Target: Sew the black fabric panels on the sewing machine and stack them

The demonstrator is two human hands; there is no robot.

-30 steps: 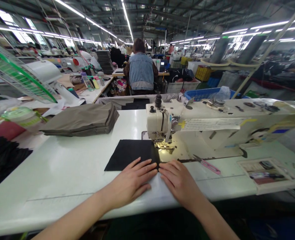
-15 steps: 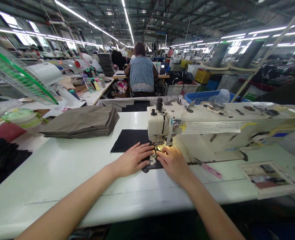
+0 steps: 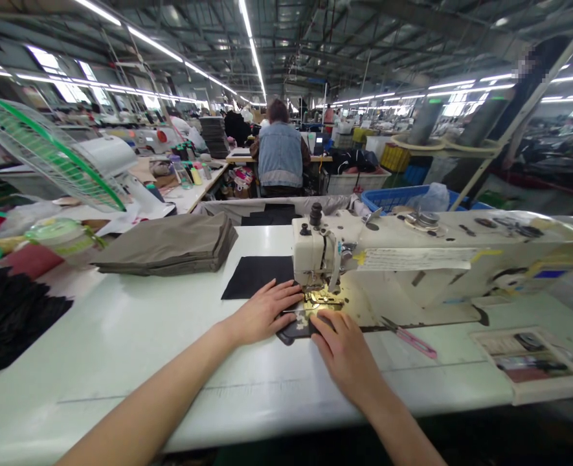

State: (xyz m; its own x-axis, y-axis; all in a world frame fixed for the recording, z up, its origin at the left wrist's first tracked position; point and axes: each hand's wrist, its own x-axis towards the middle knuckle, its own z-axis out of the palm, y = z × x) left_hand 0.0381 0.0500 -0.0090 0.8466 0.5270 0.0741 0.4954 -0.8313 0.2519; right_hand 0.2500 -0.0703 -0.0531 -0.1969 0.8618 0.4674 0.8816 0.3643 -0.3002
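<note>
My left hand [image 3: 267, 312] lies flat with its fingers stretched on the black fabric piece [image 3: 254, 277], left of the needle. The fabric extends under the head of a cream sewing machine [image 3: 310, 252]. My right hand [image 3: 344, 343] rests at the front edge of the shiny needle plate [image 3: 324, 298], fingers slightly bent, thumb apart from the index finger. A dark patch shows under its fingers; I cannot tell whether it is cloth. Right of this hand lies a pair of pink-handled thread snips [image 3: 415, 342].
A stack of grey-brown fabric pieces [image 3: 169, 243] sits on the table's left, near a fan [image 3: 57, 155]. Black cloth [image 3: 11, 317] is heaped at far left. A small parts tray [image 3: 533, 356] lies right. Ahead, a person in a denim vest [image 3: 280, 155] sits facing away.
My right hand has drawn back from the needle towards me, uncovering the needle plate. The left hand remains on the black fabric. The view has shifted slightly.
</note>
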